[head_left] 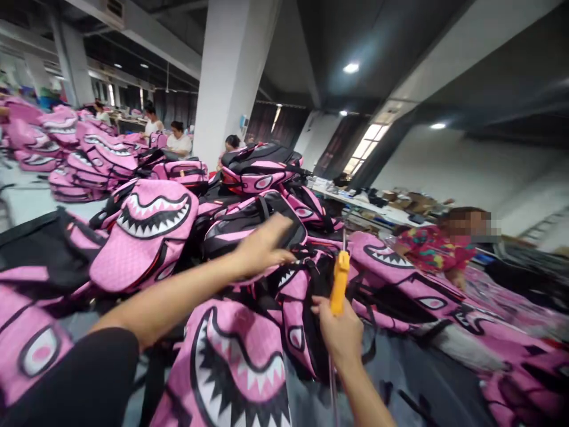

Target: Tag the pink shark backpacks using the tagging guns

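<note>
My left hand [264,248] reaches over the pile with its fingers stretched out and the thumb apart, in front of a black-and-pink backpack [235,228]. I cannot tell whether it touches the fabric. In my right hand [340,332] is a yellow-handled tool [340,281], held upright. A thin rod or nozzle sticks up from its top, and a thin line, perhaps a hose or cord, runs down below the hand; its exact kind is unclear. Close below my hands lies a pink backpack [242,362] with a toothed shark mouth. Another backpack [297,332], showing an eye, stands between my hands.
More shark-mouth backpacks [146,222] are heaped to the left and ahead. Others [400,279] lie at the right, near a person in a patterned top [433,246]. A white pillar [231,77] rises behind the pile. Several people work farther back.
</note>
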Available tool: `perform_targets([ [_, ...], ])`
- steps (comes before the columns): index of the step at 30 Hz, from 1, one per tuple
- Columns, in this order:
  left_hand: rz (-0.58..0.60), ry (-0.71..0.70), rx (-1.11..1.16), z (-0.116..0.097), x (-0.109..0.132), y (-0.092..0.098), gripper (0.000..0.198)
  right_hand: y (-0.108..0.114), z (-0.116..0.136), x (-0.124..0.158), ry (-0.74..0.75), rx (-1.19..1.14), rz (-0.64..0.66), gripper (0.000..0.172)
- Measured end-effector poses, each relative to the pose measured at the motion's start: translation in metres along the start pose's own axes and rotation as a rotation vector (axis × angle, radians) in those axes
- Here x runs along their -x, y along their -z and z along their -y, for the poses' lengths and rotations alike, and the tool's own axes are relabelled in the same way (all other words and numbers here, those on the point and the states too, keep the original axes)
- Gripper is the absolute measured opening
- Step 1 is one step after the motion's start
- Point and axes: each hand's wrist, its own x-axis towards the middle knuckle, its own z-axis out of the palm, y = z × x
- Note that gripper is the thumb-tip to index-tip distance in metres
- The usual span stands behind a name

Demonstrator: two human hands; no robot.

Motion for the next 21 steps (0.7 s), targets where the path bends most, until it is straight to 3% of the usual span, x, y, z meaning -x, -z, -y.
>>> perform_targets([
  [2, -0.160, 0.136, -0.444, 0.082, -0.054, 0.069, 0.084, -0.024, 0.002, -0.073, 0.078, 0.057, -0.041, 0.050],
  [3, -0.192, 0.246, -0.658, 0.120, -0.081, 0.099, 0.087, -0.037, 0.001, -0.107, 0.174, 0.099, -0.044, 0.055],
  [4, -0.142, 0.294, -0.827, 0.155, -0.106, 0.125, 0.092, -0.050, -0.002, -0.138, 0.280, 0.151, -0.036, 0.061],
  [5, -0.117, 0.326, -0.958, 0.187, -0.129, 0.145, 0.096, -0.064, -0.006, -0.165, 0.367, 0.206, -0.017, 0.067],
  [7, -0.064, 0.315, -1.120, 0.236, -0.166, 0.167, 0.098, -0.092, -0.021, -0.204, 0.431, 0.308, 0.042, 0.069],
  [9, -0.034, 0.285, -1.167, 0.272, -0.191, 0.169, 0.097, -0.114, -0.044, -0.221, 0.428, 0.384, 0.109, 0.068],
  [11, 0.018, 0.262, -1.148, 0.298, -0.207, 0.165, 0.102, -0.125, -0.071, -0.218, 0.494, 0.436, 0.183, 0.068],
  [15, -0.044, 0.268, -1.072, 0.339, -0.227, 0.161, 0.119, -0.120, -0.111, -0.192, 0.701, 0.550, 0.265, 0.068],
  [17, -0.023, 0.272, -1.074, 0.353, -0.234, 0.160, 0.104, -0.116, -0.120, -0.182, 0.710, 0.599, 0.226, 0.068],
  [21, 0.110, 0.194, -1.091, 0.352, -0.228, 0.144, 0.040, -0.120, -0.128, -0.143, 0.566, 0.558, 0.054, 0.073],
])
